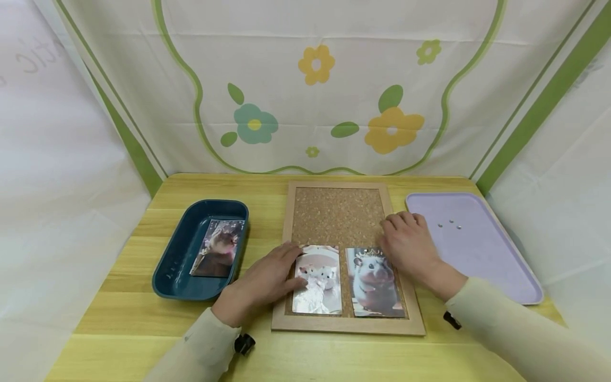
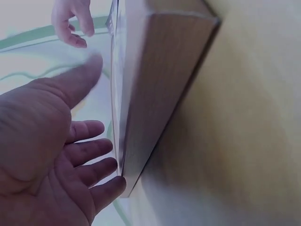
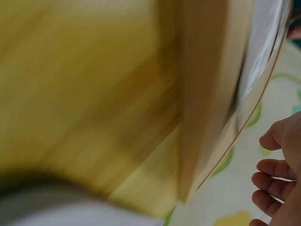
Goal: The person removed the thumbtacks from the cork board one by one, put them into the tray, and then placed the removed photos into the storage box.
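Note:
A wood-framed cork board [image 1: 341,212] lies on the table with two glossy photo cards at its near end. The left card [image 1: 317,297] shows white mice or hamsters; the right card [image 1: 374,281] shows a grey hamster with a crown, and a small shiny spot, perhaps a pin, sits at its top. My left hand [image 1: 267,277] is at the frame's left side, fingers spread by the left card's edge. Its palm looks bare in the left wrist view. Over the board's right side is my right hand [image 1: 411,246], its fingers loosely bent, with nothing seen in them [image 3: 282,183].
A dark teal tray [image 1: 174,265] on the left holds a photo card [image 1: 219,249], perhaps a stack. To the right is a lilac tray [image 1: 487,260] with 3 small shiny pins [image 1: 451,221]. A flowered white cloth [image 1: 286,32] hangs behind the table [image 1: 124,318].

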The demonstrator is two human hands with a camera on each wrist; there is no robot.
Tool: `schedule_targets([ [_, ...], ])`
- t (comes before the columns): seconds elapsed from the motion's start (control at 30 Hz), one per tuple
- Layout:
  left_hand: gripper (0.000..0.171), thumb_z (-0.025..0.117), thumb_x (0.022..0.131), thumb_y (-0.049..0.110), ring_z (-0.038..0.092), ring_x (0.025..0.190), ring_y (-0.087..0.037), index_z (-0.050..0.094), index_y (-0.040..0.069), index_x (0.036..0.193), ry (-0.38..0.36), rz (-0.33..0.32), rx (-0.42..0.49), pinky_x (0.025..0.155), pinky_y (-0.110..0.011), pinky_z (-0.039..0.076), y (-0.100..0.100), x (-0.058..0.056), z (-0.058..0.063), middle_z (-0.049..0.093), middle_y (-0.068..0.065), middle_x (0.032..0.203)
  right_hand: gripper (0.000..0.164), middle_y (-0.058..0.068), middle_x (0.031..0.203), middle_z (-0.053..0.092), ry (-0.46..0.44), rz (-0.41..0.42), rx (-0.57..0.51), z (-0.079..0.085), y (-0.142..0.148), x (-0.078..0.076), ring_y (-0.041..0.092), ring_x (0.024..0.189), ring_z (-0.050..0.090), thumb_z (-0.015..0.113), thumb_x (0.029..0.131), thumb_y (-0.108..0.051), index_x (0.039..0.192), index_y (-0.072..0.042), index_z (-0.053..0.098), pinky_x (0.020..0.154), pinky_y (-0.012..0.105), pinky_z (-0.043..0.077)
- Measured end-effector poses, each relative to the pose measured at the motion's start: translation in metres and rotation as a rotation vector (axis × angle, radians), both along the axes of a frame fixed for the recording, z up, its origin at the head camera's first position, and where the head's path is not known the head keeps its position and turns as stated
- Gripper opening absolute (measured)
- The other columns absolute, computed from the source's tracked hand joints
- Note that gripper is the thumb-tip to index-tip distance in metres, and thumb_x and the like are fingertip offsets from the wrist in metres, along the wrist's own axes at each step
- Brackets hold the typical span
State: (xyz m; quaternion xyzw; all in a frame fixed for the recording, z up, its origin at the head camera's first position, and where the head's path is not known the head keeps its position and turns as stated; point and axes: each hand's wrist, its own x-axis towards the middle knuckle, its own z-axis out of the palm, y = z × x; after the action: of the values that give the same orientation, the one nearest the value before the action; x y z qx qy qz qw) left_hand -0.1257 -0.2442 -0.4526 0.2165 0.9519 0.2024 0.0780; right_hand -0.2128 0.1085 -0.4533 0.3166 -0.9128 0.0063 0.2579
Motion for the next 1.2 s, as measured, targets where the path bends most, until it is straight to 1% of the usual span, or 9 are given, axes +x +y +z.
schedule_targets([
  [0.17,0.054,0.065,0.107,0.03,0.052,0.144,-0.036,0.053,0.001,0.15,0.067,0.053,0.009,0.12,-0.05,0.042,0.0,-0.008,0.003,0.054,-0.019,0.155,0.028,0.015,0.112,0.073,-0.02,0.077,0.013,0.001,-0.024,0.02,0.039,0.108,0.064,0.072,0.094,-0.027,0.106,-0.002,0.073,0.092,0.058,0.049],
  [0.27,0.039,0.063,0.107,0.02,0.06,0.133,-0.035,0.06,0.0,0.14,0.093,0.081,0.051,0.113,-0.05,0.049,0.001,-0.015,0.006,0.063,-0.018,0.143,0.032,0.013,0.114,0.074,-0.056,0.113,0.025,0.0,-0.037,0.032,0.036,0.109,0.064,0.074,0.094,-0.032,0.109,-0.003,0.074,0.094,0.057,0.05],
  [0.37,0.035,0.059,0.107,0.013,0.062,0.131,-0.034,0.062,-0.001,0.14,0.091,0.131,0.115,0.111,-0.051,0.051,0.002,-0.022,0.011,0.066,-0.017,0.139,0.041,0.012,0.116,0.074,-0.078,0.152,0.048,-0.002,-0.047,0.041,0.035,0.111,0.065,0.076,0.094,-0.039,0.113,-0.003,0.075,0.095,0.055,0.05],
  [0.47,0.038,0.053,0.109,0.013,0.064,0.128,-0.032,0.061,0.0,0.144,0.05,0.222,0.215,0.106,-0.05,0.054,0.003,-0.03,0.018,0.067,-0.016,0.141,0.046,0.011,0.118,0.074,-0.108,0.186,0.064,-0.003,-0.056,0.05,0.033,0.113,0.065,0.077,0.093,-0.047,0.115,-0.006,0.074,0.096,0.055,0.051],
  [0.6,0.037,0.048,0.111,0.017,0.068,0.115,-0.029,0.063,0.004,0.142,-0.076,0.358,0.427,0.093,-0.047,0.058,0.003,-0.041,0.028,0.068,-0.016,0.139,0.054,0.009,0.124,0.072,-0.182,0.214,0.086,-0.005,-0.063,0.059,0.031,0.117,0.064,0.074,0.094,-0.056,0.12,-0.009,0.073,0.1,0.054,0.049],
  [0.73,0.039,0.043,0.115,0.02,0.064,0.125,-0.036,0.059,-0.002,0.143,-0.305,0.433,0.749,0.103,-0.049,0.056,0.001,-0.051,0.033,0.062,-0.023,0.142,0.064,0.009,0.127,0.071,-0.228,0.225,0.103,-0.009,-0.069,0.063,0.031,0.12,0.063,0.071,0.092,-0.064,0.124,-0.008,0.072,0.103,0.054,0.047],
  [0.83,0.045,0.039,0.117,0.023,0.056,0.137,-0.041,0.051,-0.007,0.148,-0.479,0.473,0.945,0.114,-0.051,0.049,-0.002,-0.057,0.034,0.054,-0.028,0.15,0.068,0.01,0.13,0.071,-0.235,0.231,0.113,-0.011,-0.071,0.065,0.031,0.121,0.063,0.07,0.091,-0.068,0.125,-0.01,0.071,0.104,0.054,0.048],
  [1.0,0.051,0.036,0.117,0.029,0.053,0.14,-0.045,0.042,-0.006,0.154,-0.639,0.52,1.054,0.114,-0.048,0.05,-0.01,-0.057,0.032,0.046,-0.028,0.156,0.068,0.008,0.129,0.071,-0.229,0.241,0.123,-0.014,-0.071,0.066,0.029,0.12,0.063,0.069,0.09,-0.07,0.122,-0.01,0.072,0.102,0.052,0.048],
  [1.2,0.058,0.038,0.116,0.037,0.056,0.136,-0.05,0.038,-0.007,0.154,-0.741,0.503,1.104,0.107,-0.048,0.055,-0.02,-0.049,0.03,0.041,-0.032,0.159,0.068,0.008,0.128,0.071,-0.237,0.231,0.139,-0.015,-0.069,0.066,0.029,0.119,0.063,0.068,0.091,-0.07,0.122,-0.01,0.073,0.103,0.052,0.048],
])
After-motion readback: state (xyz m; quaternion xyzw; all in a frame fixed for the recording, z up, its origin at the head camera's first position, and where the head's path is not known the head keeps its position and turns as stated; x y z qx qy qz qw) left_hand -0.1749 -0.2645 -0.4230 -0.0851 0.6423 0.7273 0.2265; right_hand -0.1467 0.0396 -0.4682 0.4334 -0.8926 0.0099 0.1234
